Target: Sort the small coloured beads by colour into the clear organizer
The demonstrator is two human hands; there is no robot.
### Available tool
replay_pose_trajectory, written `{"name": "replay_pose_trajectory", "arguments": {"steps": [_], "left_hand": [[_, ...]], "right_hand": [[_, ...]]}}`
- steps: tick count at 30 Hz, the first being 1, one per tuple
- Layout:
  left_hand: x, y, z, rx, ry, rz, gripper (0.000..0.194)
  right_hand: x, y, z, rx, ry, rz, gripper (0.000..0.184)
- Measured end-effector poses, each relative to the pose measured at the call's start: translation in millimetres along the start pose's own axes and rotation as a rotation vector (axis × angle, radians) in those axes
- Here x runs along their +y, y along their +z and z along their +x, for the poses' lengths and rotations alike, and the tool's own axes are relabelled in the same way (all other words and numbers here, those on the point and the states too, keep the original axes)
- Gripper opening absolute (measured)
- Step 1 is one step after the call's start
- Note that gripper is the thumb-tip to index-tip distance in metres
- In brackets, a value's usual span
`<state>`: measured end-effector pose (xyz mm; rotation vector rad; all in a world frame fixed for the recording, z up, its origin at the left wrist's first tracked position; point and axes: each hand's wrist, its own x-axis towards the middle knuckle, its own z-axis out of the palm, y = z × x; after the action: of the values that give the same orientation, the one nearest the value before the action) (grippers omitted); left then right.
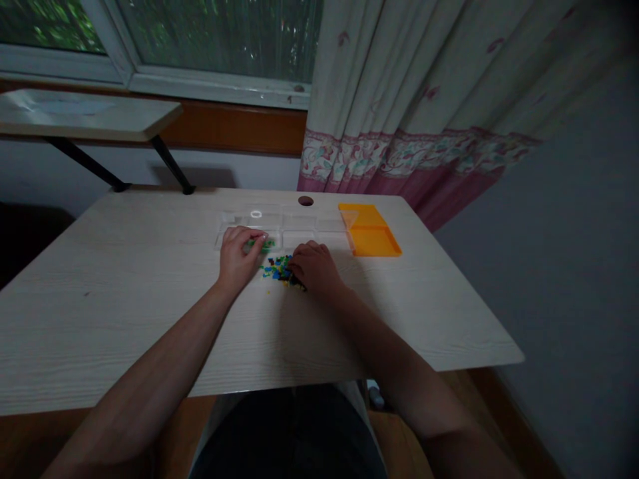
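Observation:
A small heap of tiny toy bricks (277,269) in blue, green, yellow, red and black lies on the desk. My right hand (316,267) is at its right side, fingers curled down among the pieces; what they pinch is hidden. Behind the heap stands a clear compartment box (299,234). My left hand (238,255) is over its front left compartment, thumb and forefinger pressed close together. Green bricks (267,244) show in that compartment, beside the left fingertips. Whatever the left fingers hold is too small to make out.
An orange tray (375,230) lies at the right end of the clear box. A round cable hole (305,201) is near the desk's (150,293) back edge. At the back left is a raised shelf (90,116) on black legs. A curtain (369,133) hangs behind.

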<state>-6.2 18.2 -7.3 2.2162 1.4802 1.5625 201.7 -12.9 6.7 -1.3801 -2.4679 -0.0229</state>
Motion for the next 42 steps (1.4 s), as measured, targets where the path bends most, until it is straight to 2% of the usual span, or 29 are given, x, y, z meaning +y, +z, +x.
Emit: {"name": "replay_pose_trajectory", "arguments": {"steps": [6, 10, 13, 17, 24, 31, 34, 36, 40, 42], "left_hand": [[-10, 0.3, 0, 0.036, -0.046, 0.038, 0.017], [-16, 2.2, -1, 0.064, -0.092, 0.07, 0.015], [-18, 3.4, -2, 0.037, -0.12, 0.086, 0.012], [-18, 4.6, -2, -0.011, -0.136, 0.102, 0.011], [-20, 5.6, -3, -0.027, -0.126, 0.076, 0.014], [-22, 5.6, -3, -0.034, -0.11, 0.104, 0.014], [-22, 5.1, -3, -0.042, -0.096, 0.115, 0.016], [-20, 4.6, -3, -0.05, -0.089, 0.123, 0.017], [-11, 4.4, -3, -0.075, -0.066, 0.138, 0.014], [-7, 4.5, -3, -0.1, -0.05, 0.141, 0.014]], "right_hand": [[11, 10, 2, 0.138, 0.154, 0.348, 0.011], [7, 10, 1, 0.206, 0.277, 0.62, 0.012], [3, 10, 0, 0.224, 0.35, 0.782, 0.015], [4, 13, 0, 0.238, 0.435, 0.936, 0.018], [8, 17, 2, 0.234, 0.484, 1.069, 0.02], [10, 16, 1, 0.222, 0.466, 1.009, 0.017], [13, 14, 1, 0.242, 0.427, 0.787, 0.015], [14, 12, 1, 0.236, 0.346, 0.583, 0.015], [13, 10, 1, 0.156, 0.145, 0.246, 0.017], [10, 8, 0, 0.125, 0.105, 0.146, 0.019]]}}
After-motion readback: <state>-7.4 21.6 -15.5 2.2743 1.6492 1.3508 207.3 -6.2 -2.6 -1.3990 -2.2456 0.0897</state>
